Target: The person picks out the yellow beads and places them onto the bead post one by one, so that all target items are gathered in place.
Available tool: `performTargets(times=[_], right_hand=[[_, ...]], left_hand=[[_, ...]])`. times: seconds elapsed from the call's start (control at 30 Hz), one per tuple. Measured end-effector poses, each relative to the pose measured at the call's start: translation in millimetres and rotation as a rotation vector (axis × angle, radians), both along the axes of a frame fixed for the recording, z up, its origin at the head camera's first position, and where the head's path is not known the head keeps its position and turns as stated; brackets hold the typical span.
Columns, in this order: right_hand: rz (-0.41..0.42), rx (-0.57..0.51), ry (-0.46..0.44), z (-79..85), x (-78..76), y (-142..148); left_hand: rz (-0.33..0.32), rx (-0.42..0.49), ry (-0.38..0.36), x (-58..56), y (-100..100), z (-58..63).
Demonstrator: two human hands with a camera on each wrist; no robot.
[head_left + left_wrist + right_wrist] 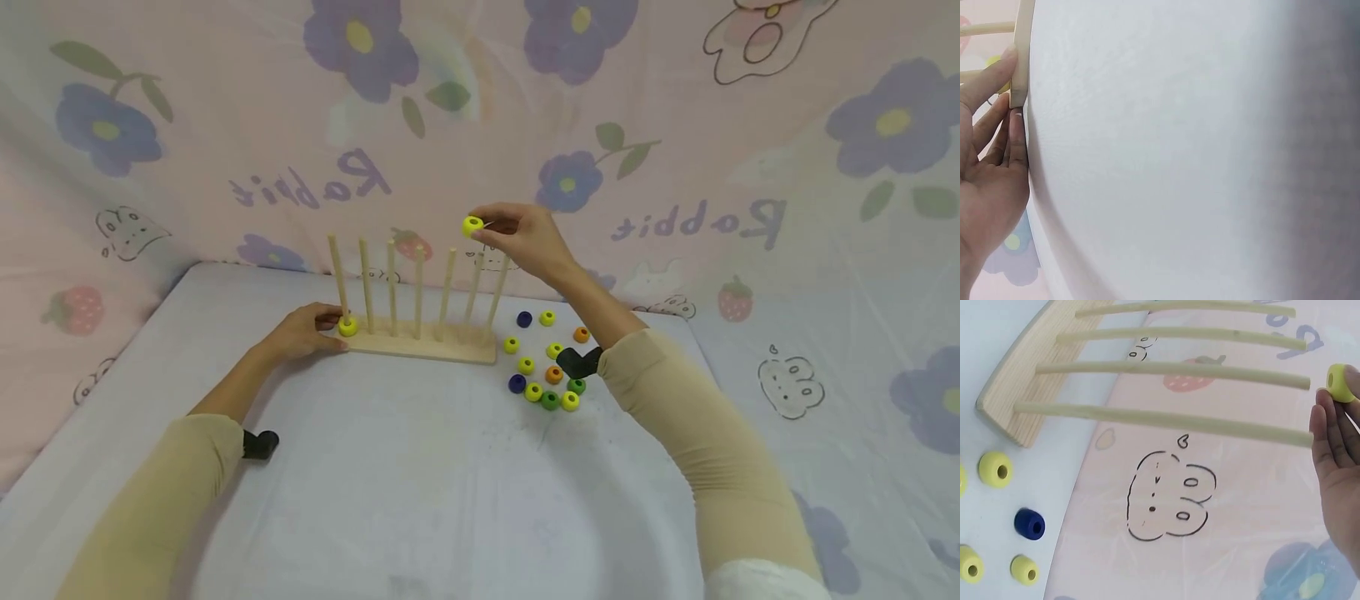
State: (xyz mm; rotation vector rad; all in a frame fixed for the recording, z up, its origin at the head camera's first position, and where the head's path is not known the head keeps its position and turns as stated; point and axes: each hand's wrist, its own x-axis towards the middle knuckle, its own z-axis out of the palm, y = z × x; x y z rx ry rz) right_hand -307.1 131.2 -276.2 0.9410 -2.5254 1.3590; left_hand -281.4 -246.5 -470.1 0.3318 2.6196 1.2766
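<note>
A wooden peg rack (416,343) with a row of upright pegs stands on the table. One yellow bead (347,327) sits at the bottom of its leftmost peg. My left hand (302,331) grips the left end of the rack's base; in the left wrist view the thumb and fingers (1016,128) lie along that end. Between thumb and fingertips, my right hand (531,239) pinches another yellow bead (472,226), hole showing, up at the height of the peg tops. The right wrist view has this bead (1337,383) just beyond the peg ends.
Loose beads lie right of the rack: several yellow ones (526,365), two dark blue (524,319), two orange (553,375) and two green (550,400). A patterned cloth (480,125) hangs behind the white tabletop (420,467). Black mounts (261,445) stick out from both sleeves.
</note>
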Motion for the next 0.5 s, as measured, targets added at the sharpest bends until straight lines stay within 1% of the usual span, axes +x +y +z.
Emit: performTargets(times=[0.13,0.27,0.5], right_hand=[[0.029,0.005,-0.009,2.6,-1.7,-15],[0.058,0.016,0.0,3.1,-3.7,-26],[0.09,0.007,-0.01,2.6,-9.2,-42]], left_hand=[[0.005,0.011,0.001,1.9,0,0.0],[0.004,0.015,0.0,5.6,2,4.1],[-0.005,-0.008,0.005,3.9,4,5.1]])
